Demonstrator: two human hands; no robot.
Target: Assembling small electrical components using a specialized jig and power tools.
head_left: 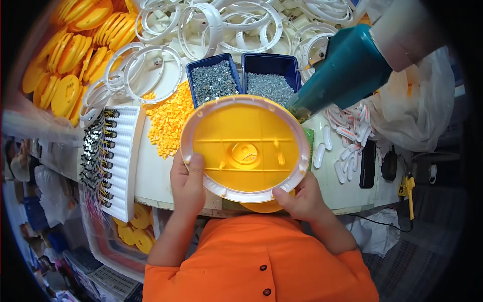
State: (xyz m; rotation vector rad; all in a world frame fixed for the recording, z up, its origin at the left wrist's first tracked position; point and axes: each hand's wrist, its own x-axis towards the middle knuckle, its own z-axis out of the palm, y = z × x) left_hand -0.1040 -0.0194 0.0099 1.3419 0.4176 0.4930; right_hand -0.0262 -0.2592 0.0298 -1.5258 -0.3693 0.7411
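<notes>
Between my two hands is a round yellow plastic disc (221, 126) set inside a white plastic ring (188, 141); ribs and a small round hub show on its face. My left hand (188, 183) grips the ring at its lower left, thumb on the rim. At the lower right my right hand (302, 199) holds the same rim, thumb on top. Another yellow round piece (262, 207) partly shows beneath the ring near the table edge. Just beyond are two blue bins of small screws, the left one (215, 75) and the right one (270, 83).
A teal tool (342, 65) hangs at the right. Small yellow parts (168, 128) lie in a pile left of the ring. A white foam tray (123, 151) holds wired components. White rings (246, 25) fill the back. White curved pieces (347, 136) and a yellow-handled tool (408, 189) lie right.
</notes>
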